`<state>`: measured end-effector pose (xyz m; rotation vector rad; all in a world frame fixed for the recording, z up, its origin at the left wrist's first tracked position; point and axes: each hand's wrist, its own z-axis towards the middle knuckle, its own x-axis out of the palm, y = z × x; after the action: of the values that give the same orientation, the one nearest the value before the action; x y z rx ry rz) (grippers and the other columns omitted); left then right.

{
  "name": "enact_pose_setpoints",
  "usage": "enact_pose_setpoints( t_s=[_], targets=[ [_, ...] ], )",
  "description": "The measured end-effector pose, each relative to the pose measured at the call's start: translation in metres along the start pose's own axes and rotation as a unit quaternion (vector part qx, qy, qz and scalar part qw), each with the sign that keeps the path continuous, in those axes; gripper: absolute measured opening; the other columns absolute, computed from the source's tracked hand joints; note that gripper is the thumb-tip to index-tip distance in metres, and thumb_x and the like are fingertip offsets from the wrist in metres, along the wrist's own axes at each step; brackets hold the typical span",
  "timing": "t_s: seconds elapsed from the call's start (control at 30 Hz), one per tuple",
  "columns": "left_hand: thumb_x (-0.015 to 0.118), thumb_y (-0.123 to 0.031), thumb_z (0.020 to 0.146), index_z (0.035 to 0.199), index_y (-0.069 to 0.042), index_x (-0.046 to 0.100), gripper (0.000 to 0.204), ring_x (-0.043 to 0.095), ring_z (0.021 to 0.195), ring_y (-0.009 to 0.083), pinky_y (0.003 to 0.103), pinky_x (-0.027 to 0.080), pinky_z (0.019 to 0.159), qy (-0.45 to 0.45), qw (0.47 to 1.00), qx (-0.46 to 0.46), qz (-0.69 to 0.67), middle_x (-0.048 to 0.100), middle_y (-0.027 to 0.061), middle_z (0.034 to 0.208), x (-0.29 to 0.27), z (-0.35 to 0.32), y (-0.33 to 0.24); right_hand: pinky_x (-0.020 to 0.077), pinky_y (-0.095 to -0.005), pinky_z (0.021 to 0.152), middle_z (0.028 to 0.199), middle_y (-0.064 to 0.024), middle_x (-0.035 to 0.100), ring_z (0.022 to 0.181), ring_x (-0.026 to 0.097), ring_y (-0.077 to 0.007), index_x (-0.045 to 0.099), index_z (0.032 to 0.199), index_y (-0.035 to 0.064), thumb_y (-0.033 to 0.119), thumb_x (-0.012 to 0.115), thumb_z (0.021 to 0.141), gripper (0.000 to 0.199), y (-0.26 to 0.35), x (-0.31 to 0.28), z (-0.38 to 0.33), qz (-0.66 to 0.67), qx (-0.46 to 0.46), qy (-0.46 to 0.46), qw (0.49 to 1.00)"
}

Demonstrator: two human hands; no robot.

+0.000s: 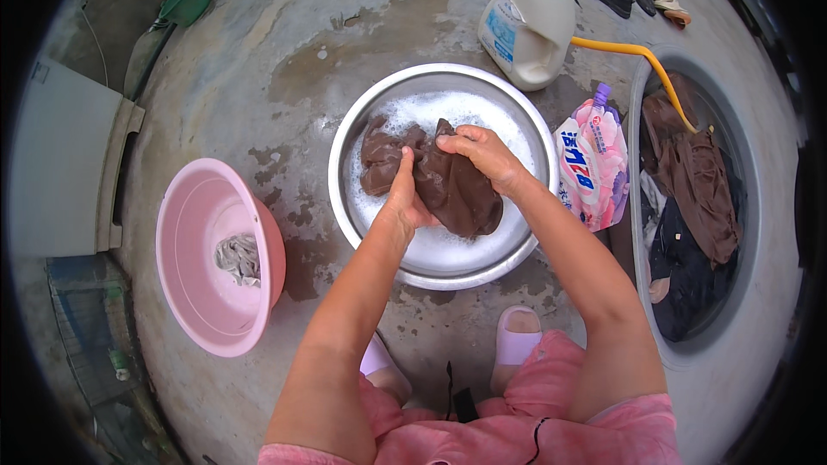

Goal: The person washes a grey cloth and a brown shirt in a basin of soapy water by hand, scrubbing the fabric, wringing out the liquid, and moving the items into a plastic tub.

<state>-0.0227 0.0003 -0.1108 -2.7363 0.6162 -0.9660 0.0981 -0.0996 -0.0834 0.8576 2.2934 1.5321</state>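
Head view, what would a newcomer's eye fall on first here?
Likely the metal basin in the centre, where the left fingers and right fingers hold brown cloth over white suds. Next, the pink basin to its left, with a small grey cloth inside. Then the grey tub at the right, with clothes in it and a yellow hose leading into it.

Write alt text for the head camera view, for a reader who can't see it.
A person's left hand and right hand grip a brown cloth over a metal basin of white suds. To the left, a pink tub holds a grey cloth; to the right, a grey tub holds brown and dark clothes.
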Motion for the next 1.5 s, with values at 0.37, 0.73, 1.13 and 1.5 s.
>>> enact_pose_setpoints(
  t_s=[0.37,0.73,1.13,1.5],
  targets=[
    [0.047,-0.031,0.09,0.104,-0.008,0.054,0.028,0.06,0.087,0.0187,0.033,0.052,0.074,0.08,0.895,0.431,0.077,0.059,0.0053,0.097,0.007,-0.029,0.009,0.0404,-0.0379,0.056,0.063,-0.0053,0.049,0.064,0.05,-0.0242,0.053,0.058,0.0074,0.025,0.067,0.067,0.024,0.012,0.093,-0.07,-0.404,-0.461,-0.105,0.783],
    [0.045,-0.004,0.079,0.101,0.003,0.055,0.026,0.057,0.092,0.0236,0.038,0.045,0.086,0.01,0.977,0.214,-0.018,0.059,0.0125,0.101,0.037,-0.022,0.006,0.0461,-0.0433,0.065,0.073,-0.014,0.062,0.073,0.059,-0.033,0.063,0.067,0.0069,0.035,0.048,0.081,0.035,-0.025,-0.004,0.012,-0.426,-0.126,-0.346,0.827],
    [0.059,-0.039,0.083,0.121,0.004,0.045,0.059,0.052,0.107,0.0286,0.042,0.043,0.086,-0.074,0.922,0.126,0.359,0.051,0.0154,0.12,-0.027,-0.046,-0.032,0.0411,-0.0214,0.064,0.074,0.0015,0.057,0.068,0.051,-0.0075,0.055,0.068,0.0068,0.014,0.06,0.08,0.015,0.0,-0.079,0.007,0.199,-0.129,-0.152,0.96],
    [0.042,-0.064,0.082,0.132,0.01,0.021,0.092,0.057,0.098,0.0386,0.044,0.052,0.077,-0.11,0.918,0.03,0.379,0.039,0.0335,0.123,-0.05,-0.019,-0.035,0.0183,-0.0643,0.099,0.146,-0.0157,0.009,0.135,0.006,-0.035,0.022,0.139,0.0322,0.053,0.069,0.067,0.089,-0.02,-0.016,-0.012,-0.621,0.032,-0.037,0.782]
  ],
)
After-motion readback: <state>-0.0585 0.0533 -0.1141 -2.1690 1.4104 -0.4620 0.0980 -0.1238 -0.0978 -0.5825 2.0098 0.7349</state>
